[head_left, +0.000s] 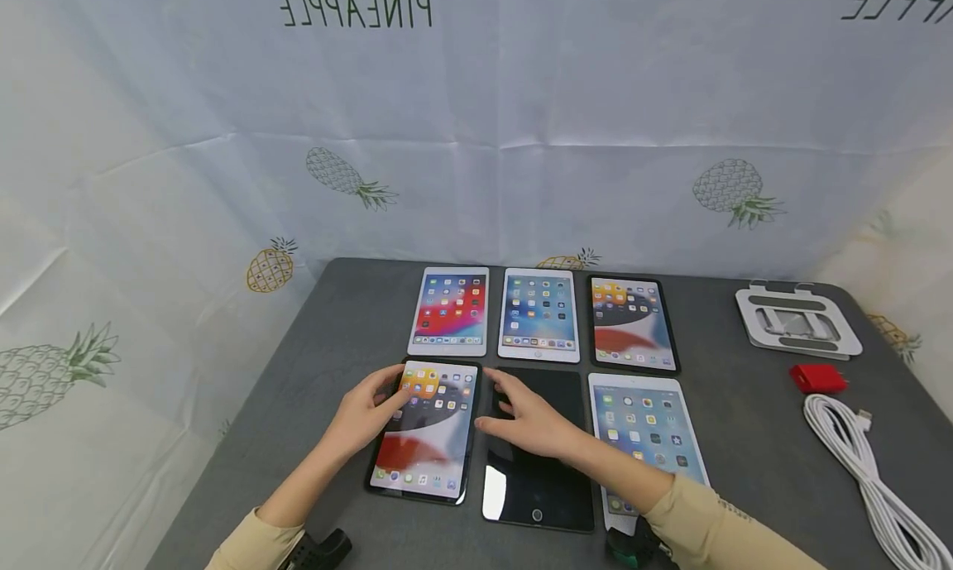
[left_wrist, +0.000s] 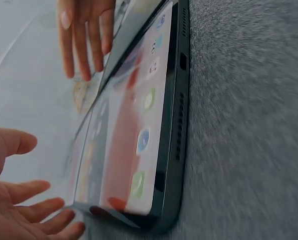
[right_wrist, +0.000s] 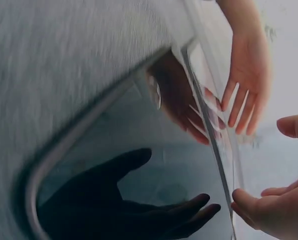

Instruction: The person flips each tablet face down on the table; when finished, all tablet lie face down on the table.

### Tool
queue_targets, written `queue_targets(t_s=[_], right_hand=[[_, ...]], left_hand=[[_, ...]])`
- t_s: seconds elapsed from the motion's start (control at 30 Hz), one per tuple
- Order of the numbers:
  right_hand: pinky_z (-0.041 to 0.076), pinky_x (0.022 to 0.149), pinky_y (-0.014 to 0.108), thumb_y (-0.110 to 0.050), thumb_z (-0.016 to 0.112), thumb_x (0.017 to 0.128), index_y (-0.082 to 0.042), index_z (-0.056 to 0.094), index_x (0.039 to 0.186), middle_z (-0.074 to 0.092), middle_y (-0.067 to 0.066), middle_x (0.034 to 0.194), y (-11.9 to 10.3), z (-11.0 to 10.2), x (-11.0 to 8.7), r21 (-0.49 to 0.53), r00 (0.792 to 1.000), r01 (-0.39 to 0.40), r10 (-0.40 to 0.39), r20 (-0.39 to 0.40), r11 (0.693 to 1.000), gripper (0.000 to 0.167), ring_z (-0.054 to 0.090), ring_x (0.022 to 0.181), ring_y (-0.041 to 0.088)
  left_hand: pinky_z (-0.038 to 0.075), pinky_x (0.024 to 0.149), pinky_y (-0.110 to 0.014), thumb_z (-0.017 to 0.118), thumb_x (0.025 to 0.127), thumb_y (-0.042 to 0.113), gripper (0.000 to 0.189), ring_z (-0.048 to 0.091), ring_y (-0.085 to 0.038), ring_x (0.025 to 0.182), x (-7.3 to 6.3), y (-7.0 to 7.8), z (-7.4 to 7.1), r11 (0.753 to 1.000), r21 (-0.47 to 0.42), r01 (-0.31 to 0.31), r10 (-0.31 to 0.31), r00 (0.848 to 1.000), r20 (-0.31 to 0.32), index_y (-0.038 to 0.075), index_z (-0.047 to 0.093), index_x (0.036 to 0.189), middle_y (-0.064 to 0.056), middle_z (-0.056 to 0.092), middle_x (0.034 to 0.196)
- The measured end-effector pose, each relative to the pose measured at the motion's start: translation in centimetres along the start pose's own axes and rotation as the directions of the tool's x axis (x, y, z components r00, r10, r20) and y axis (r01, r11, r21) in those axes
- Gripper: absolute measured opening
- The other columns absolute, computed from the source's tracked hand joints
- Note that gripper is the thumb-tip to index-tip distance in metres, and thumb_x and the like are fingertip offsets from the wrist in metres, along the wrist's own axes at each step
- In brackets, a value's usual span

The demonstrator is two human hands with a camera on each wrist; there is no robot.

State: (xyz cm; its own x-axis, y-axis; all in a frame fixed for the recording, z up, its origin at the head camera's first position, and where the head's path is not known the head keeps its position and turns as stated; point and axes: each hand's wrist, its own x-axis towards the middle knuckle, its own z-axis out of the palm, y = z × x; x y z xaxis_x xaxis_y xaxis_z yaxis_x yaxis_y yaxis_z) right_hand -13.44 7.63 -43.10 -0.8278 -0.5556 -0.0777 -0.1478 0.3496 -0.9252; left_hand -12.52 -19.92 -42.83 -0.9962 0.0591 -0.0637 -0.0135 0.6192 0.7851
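A tablet with a lit red-and-dark wallpaper lies at the front left of two rows of tablets. My left hand is at its left edge, thumb over the screen in the head view and fingers spread in the left wrist view. Across the tablet, my right hand is by the right edge with its fingers extended. Below that right hand is a tablet with a dark screen, its glossy glass reflecting both hands. Neither hand grips anything.
Behind stand a white tablet with a red wallpaper, another white tablet and a black one. My right forearm crosses a white tablet. Rightward are a folding stand, a red charger plug and a coiled white cable.
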Motion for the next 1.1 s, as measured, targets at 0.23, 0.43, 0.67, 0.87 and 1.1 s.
queue_targets(t_s=[0.23,0.43,0.67,0.87,1.1], right_hand=[[0.034,0.109,0.047,-0.028,0.067,0.091,-0.001,0.022,0.152,0.025,0.019,0.156,-0.9,1.3,-0.3,0.139,0.989,-0.131,0.12,0.081,0.982,0.08,0.032,0.14,0.037],[0.031,0.109,0.054,-0.025,0.064,0.093,0.003,0.018,0.152,0.022,0.022,0.157,-1.2,1.6,-0.5,0.25,0.978,-0.19,0.163,0.127,0.949,0.08,0.029,0.141,0.039],[0.025,0.112,0.057,-0.022,0.063,0.092,0.004,0.019,0.152,0.02,0.024,0.157,-1.5,1.6,-0.3,0.348,0.97,-0.238,0.203,0.133,0.907,0.079,0.029,0.141,0.04],[0.022,0.113,0.055,-0.022,0.062,0.091,0.004,0.017,0.152,0.018,0.024,0.157,-1.2,1.4,-0.2,0.4,0.967,-0.248,0.197,0.163,0.883,0.08,0.026,0.142,0.04],[0.02,0.114,0.054,-0.021,0.062,0.091,0.007,0.015,0.151,0.015,0.026,0.157,-1.5,1.3,-0.1,0.45,0.964,-0.254,0.187,0.189,0.856,0.081,0.021,0.143,0.042]], left_hand=[[0.04,0.103,-0.054,0.062,0.096,0.032,0.059,0.048,-0.036,0.128,-1.2,-0.3,-1.3,0.987,-0.046,0.155,-0.151,0.985,0.088,0.001,0.044,0.143,-0.021,0.049,0.141],[0.043,0.102,-0.046,0.057,0.099,0.026,0.06,0.044,-0.037,0.13,-0.9,-0.8,-2.1,0.93,-0.284,0.232,-0.176,0.962,0.21,-0.008,0.037,0.144,-0.027,0.041,0.145],[0.039,0.106,-0.048,0.052,0.101,0.027,0.058,0.038,-0.039,0.134,-0.4,-1.2,-2.5,0.837,-0.435,0.33,-0.228,0.935,0.271,-0.009,0.035,0.144,-0.027,0.036,0.147],[0.042,0.104,-0.044,0.048,0.103,0.026,0.055,0.045,-0.031,0.127,-0.1,-1.1,-2.5,0.795,-0.477,0.376,-0.282,0.924,0.259,-0.01,0.037,0.142,-0.026,0.041,0.144],[0.047,0.094,-0.031,0.05,0.102,0.025,0.053,0.052,-0.018,0.109,0.2,-1.2,-2.6,0.773,-0.51,0.377,-0.283,0.925,0.255,-0.013,0.04,0.138,-0.016,0.051,0.128]])
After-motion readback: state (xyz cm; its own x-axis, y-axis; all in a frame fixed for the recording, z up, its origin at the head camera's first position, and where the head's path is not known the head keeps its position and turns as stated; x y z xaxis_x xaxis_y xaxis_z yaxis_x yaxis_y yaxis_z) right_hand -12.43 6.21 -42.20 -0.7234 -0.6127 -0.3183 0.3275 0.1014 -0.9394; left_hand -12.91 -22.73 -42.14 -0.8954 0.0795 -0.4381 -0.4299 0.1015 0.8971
